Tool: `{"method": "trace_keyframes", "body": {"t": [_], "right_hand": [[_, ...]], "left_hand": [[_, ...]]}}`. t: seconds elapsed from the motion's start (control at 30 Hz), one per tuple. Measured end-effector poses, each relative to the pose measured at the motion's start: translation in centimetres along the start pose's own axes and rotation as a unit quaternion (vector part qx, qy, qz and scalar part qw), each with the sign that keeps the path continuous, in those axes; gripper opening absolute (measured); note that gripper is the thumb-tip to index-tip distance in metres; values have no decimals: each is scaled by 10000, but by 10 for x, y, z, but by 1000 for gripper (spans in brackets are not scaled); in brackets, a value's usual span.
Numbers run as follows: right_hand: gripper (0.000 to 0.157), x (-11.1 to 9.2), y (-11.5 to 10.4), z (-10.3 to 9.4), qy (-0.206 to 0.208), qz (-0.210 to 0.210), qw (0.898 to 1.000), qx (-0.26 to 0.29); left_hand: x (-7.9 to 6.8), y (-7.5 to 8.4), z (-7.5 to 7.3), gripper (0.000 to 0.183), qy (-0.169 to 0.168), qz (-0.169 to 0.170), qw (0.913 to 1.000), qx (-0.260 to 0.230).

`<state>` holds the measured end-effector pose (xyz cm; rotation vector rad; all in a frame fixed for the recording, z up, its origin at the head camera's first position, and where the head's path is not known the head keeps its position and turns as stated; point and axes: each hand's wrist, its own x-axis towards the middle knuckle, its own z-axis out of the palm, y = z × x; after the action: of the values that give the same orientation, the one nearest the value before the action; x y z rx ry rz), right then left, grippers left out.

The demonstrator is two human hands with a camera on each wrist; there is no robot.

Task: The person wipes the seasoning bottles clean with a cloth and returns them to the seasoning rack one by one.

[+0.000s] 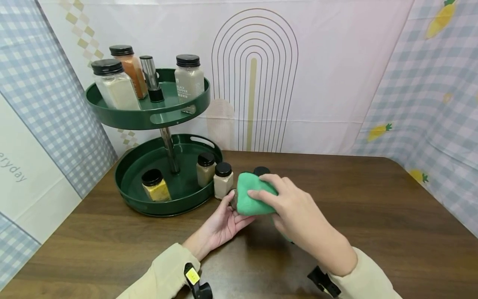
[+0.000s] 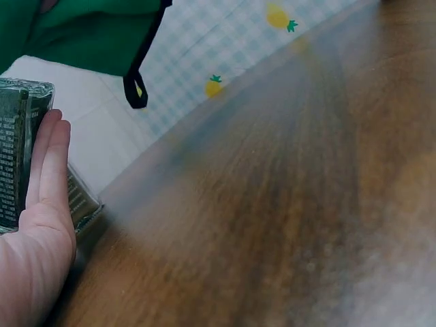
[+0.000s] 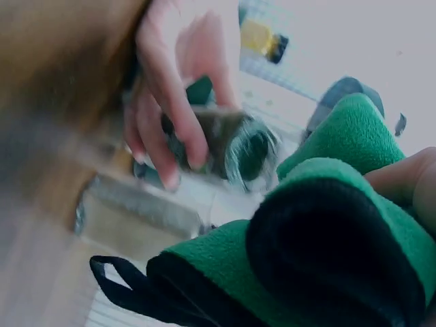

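Note:
My left hand holds a small square glass jar tilted, thumb on one side and fingers along the other. Dark contents and a printed label show on the jar in the left wrist view. In the head view it is mostly hidden behind a folded green cloth with black edging and a hanging loop. My right hand grips this cloth from above, close against the jar's end. Just behind stands a pale-filled jar with a black lid, and another black lid peeks over the cloth.
A two-tier green turntable rack stands at the left. Its upper tray bears several black-lidded jars and a steel grinder. On the lower tray are a yellow-filled jar and a beige-filled jar. Curtains hang behind the wooden table.

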<state>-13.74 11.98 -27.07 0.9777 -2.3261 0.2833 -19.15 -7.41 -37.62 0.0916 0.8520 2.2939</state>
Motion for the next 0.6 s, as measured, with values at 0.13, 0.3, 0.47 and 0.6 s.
{"method": "trace_keyframes", "body": {"t": [0.13,0.3,0.47,0.6], "right_hand": [[62,-1,-5,9,-251,-16,9997,-4],[60,-2,-7,11,-482,216,9986,-67],[58,-2,-10,13,-604,155,9978,-215],[57,-2,-9,13,-650,-88,9971,-377]], "left_hand": [[1,1,0,62,-83,-67,9999,-103],[2,1,0,55,-28,-91,9999,-54],[2,1,1,51,-11,-111,9999,-14],[1,0,1,48,-51,-100,9999,52]]}}
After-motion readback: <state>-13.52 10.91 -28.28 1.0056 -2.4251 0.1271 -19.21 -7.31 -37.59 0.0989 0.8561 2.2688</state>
